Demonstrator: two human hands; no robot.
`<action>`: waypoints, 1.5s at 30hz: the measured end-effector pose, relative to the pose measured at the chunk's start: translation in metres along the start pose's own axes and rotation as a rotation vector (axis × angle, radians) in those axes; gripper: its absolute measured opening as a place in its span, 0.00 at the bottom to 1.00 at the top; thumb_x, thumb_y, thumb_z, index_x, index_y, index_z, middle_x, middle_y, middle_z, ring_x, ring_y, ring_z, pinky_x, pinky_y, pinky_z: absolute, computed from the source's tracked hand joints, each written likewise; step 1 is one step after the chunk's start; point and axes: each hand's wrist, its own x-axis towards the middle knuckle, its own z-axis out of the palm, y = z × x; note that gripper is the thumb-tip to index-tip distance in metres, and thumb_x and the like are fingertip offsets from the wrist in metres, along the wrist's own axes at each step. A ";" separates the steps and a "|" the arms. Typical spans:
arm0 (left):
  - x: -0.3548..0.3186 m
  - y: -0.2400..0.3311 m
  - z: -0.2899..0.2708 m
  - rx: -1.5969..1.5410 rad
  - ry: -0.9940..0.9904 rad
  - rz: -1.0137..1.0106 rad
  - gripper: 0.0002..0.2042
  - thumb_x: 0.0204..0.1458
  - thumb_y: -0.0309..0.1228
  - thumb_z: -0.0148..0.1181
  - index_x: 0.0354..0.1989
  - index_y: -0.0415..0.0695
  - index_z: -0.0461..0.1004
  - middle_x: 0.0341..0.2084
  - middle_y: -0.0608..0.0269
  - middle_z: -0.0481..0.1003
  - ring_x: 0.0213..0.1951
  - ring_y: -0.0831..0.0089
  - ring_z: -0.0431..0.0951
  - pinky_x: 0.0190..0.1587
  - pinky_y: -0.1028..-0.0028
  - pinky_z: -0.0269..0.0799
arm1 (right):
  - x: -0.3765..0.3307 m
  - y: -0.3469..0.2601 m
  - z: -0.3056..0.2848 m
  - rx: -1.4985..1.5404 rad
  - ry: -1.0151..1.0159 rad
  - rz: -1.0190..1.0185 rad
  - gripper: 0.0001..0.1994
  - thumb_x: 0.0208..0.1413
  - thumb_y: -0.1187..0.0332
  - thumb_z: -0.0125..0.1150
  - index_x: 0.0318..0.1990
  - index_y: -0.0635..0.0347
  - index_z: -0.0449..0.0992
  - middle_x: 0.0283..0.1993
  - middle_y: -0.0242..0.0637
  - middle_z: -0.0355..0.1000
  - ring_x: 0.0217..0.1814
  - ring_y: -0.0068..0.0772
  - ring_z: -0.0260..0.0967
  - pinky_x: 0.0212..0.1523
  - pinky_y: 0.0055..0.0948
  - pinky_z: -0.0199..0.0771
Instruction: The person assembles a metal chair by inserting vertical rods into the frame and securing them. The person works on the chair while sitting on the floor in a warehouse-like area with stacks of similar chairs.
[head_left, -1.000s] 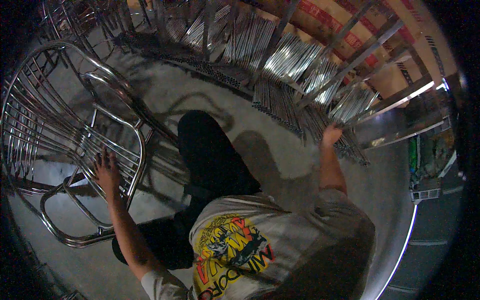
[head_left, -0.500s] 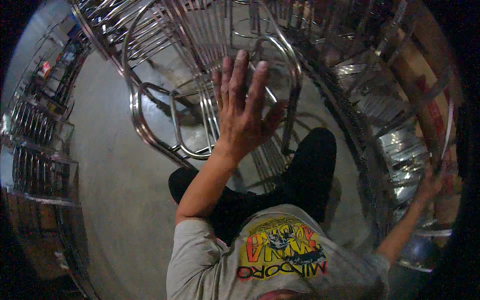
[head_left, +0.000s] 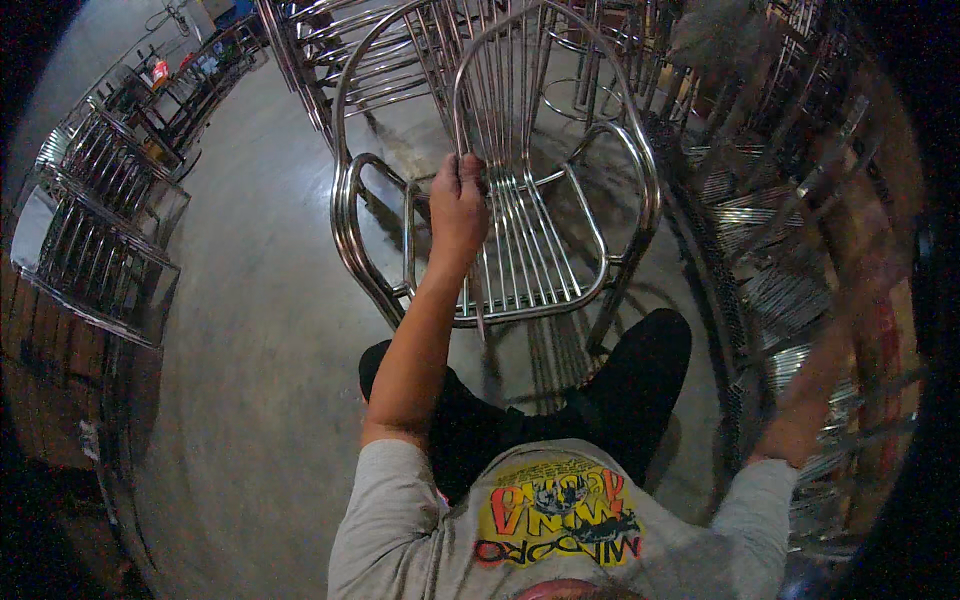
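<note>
— While we grip the steel chair (head_left: 520,230) by the bars of its back, where does it sit for us?

— At twelve o'clock, straight ahead of our knees, seat facing us, on the grey concrete floor (head_left: 250,330). Our left hand (head_left: 458,200) is closed in a fist around one or two of the thin upright rods near the left side of the backrest.

— And our right hand (head_left: 800,425)?

— Out at four o'clock, blurred against the stacked metal frames (head_left: 800,260). We cannot tell whether it is open or holding anything there.

— How do we handle the chair well from here?

— We judge that a one-handed hold on slim polished rods can slip or twist, so we would want the fist tight, the wrist straight, and the weight taken low on the thicker tube of the arm loop rather than on a single rod.

— What is it made of?

— Bright, round stainless tubing: a fan of thin rods runs from seat to arched back, and a heavier bent tube forms the arms and legs. Everything is smooth and mirror-glossy.

— And around it?

— More chairs (head_left: 400,50) of the same kind at eleven to one o'clock, and barred racks (head_left: 95,230) at nine o'clock.
</note>
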 end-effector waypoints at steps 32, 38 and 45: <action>0.006 -0.211 0.045 -0.993 -0.041 -1.097 0.14 0.64 0.43 0.39 0.28 0.50 0.60 0.14 0.72 0.58 0.14 0.78 0.54 0.14 0.76 0.52 | -0.169 -0.315 0.200 1.365 -1.353 1.185 0.27 0.62 0.66 0.49 0.67 0.61 0.52 0.19 0.27 0.57 0.11 0.17 0.48 0.10 0.21 0.47; 0.005 -0.211 0.043 -1.031 -0.074 -1.077 0.16 0.64 0.43 0.41 0.26 0.49 0.61 0.14 0.72 0.57 0.14 0.79 0.55 0.15 0.78 0.52 | -0.176 -0.316 0.204 1.321 -1.249 1.093 0.19 0.62 0.64 0.51 0.58 0.63 0.63 0.20 0.28 0.61 0.15 0.19 0.54 0.14 0.24 0.53; 0.004 -0.209 0.047 -0.785 -0.064 -0.990 0.14 0.60 0.42 0.49 0.35 0.42 0.69 0.17 0.68 0.67 0.17 0.73 0.66 0.18 0.72 0.62 | -0.199 -0.334 0.224 1.260 -1.050 1.106 0.17 0.62 0.63 0.53 0.54 0.64 0.67 0.23 0.29 0.64 0.19 0.21 0.58 0.18 0.26 0.57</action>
